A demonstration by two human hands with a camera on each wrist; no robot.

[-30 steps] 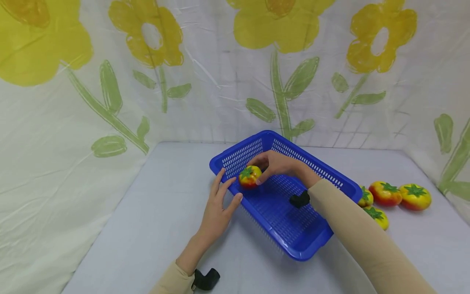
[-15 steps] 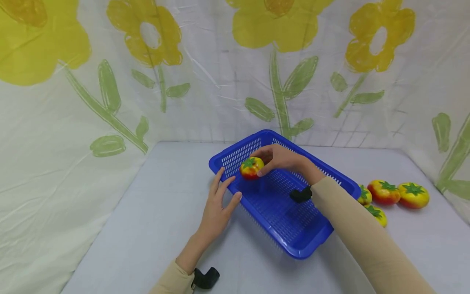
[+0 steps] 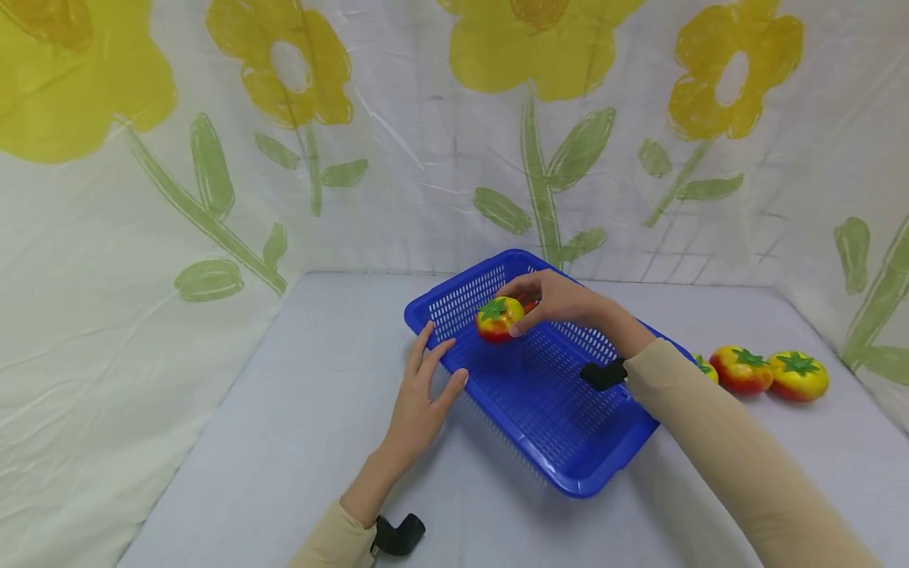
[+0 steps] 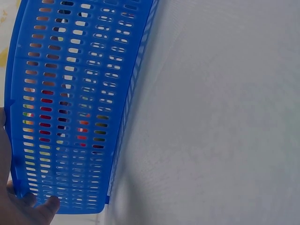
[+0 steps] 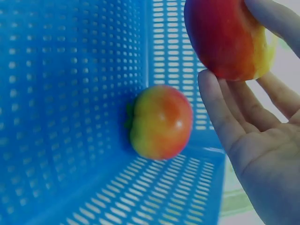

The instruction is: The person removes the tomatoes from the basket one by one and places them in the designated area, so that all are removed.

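Observation:
My right hand holds a red-and-yellow tomato with a green leafy top, over the far left end of a blue plastic basket. In the right wrist view the held tomato sits between thumb and fingertips. A second tomato lies in the basket's corner below it, mostly hidden behind my fingers in the head view. My left hand has its fingers spread, the tips at the basket's near left rim. In the left wrist view that hand is at the basket's slotted wall.
To the right of the basket, on the pale table, lie a red-and-yellow tomato and a yellower tomato; another tomato is partly covered by my right sleeve. A cloth with painted flowers hangs behind.
My right hand has lifted the tomato from low in the basket and drawn it slightly right. My right sleeve now covers more of the tomatoes beside the basket. The left hand stays put.

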